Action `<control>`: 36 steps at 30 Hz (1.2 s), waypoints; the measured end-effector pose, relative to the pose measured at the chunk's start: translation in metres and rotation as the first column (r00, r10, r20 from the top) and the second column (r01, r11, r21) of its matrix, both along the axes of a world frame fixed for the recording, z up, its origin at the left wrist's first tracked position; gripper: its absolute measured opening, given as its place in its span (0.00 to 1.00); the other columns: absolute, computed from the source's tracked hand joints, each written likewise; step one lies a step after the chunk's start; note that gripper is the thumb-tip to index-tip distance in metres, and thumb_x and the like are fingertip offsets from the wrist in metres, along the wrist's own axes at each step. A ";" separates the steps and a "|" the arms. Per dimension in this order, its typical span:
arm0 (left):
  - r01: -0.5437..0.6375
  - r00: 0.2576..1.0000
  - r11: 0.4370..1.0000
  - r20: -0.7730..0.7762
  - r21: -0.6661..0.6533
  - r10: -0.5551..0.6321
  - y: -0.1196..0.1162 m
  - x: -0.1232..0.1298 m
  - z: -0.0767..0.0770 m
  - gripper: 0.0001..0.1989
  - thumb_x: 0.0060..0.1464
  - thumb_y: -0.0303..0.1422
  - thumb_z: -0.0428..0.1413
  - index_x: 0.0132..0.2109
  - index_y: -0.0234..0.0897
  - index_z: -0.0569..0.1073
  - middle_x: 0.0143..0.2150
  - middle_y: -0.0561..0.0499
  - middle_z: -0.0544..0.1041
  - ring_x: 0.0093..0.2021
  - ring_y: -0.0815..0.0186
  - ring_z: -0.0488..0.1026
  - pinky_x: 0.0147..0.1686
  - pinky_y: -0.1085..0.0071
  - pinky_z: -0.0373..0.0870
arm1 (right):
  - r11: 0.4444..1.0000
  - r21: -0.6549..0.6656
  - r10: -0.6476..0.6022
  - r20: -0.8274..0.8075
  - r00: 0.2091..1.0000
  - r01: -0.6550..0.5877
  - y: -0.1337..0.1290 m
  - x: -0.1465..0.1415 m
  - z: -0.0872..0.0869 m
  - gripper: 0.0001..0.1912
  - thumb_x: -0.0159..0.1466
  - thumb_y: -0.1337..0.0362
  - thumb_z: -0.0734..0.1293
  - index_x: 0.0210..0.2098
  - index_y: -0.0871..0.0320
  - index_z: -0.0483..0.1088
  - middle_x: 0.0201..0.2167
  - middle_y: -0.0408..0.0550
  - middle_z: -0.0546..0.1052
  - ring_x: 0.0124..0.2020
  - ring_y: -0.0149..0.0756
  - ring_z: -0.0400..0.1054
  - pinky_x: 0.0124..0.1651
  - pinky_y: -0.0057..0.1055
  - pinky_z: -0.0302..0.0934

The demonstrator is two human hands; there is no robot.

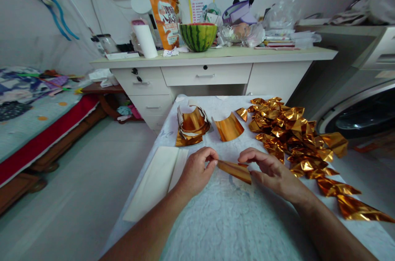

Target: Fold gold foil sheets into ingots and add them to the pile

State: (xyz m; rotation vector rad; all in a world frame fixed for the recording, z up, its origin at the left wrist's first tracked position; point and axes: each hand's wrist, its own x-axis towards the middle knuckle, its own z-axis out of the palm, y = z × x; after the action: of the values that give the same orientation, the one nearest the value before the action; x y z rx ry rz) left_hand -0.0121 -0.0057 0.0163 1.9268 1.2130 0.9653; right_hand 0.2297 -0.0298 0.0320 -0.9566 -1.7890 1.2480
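Folded gold foil piece [235,171], one: being held above the table [216,220], its ten-o'clock end being pinched by the left fingers [211,165]. Right fingers [253,154]: being held parted at three o'clock, contact uncertain. Risk: fold being sprung open by slackened left pinch.

Dark green stripes pattern the green watermelon [198,38].
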 end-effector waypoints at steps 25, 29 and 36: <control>-0.003 0.997 0.999 -0.077 0.049 0.007 -0.004 0.002 0.003 0.06 0.54 0.25 0.53 0.38 0.39 0.72 0.37 0.52 0.73 0.39 0.64 0.71 0.40 0.70 0.67 | 0.999 0.051 -0.004 -0.035 0.999 0.006 -0.002 -0.006 0.002 0.08 0.65 0.57 0.68 0.36 0.54 0.74 0.35 0.46 0.72 0.38 0.36 0.67 0.44 0.34 0.62; -0.040 0.999 0.999 -0.016 -0.009 0.039 -0.002 0.001 -0.001 0.06 0.59 0.29 0.50 0.40 0.37 0.72 0.36 0.51 0.75 0.39 0.64 0.72 0.39 0.71 0.66 | 0.999 0.042 0.013 -0.040 0.999 -0.012 -0.003 -0.007 0.002 0.07 0.65 0.57 0.67 0.37 0.52 0.75 0.37 0.46 0.72 0.40 0.36 0.68 0.45 0.34 0.62; -0.007 1.000 0.980 0.028 -0.199 0.013 0.000 -0.002 -0.006 0.08 0.61 0.35 0.50 0.39 0.37 0.72 0.31 0.54 0.73 0.33 0.66 0.71 0.33 0.72 0.64 | 0.998 0.066 -0.009 -0.023 1.000 0.011 -0.002 -0.005 0.001 0.06 0.65 0.58 0.67 0.37 0.52 0.76 0.38 0.47 0.72 0.41 0.37 0.68 0.45 0.35 0.63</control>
State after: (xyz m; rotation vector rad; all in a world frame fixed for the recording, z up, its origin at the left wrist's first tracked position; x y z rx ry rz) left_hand -0.0137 -0.0052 0.0104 1.7458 1.2535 0.8399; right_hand 0.2246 -0.0313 0.0326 -0.9099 -1.7950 1.1815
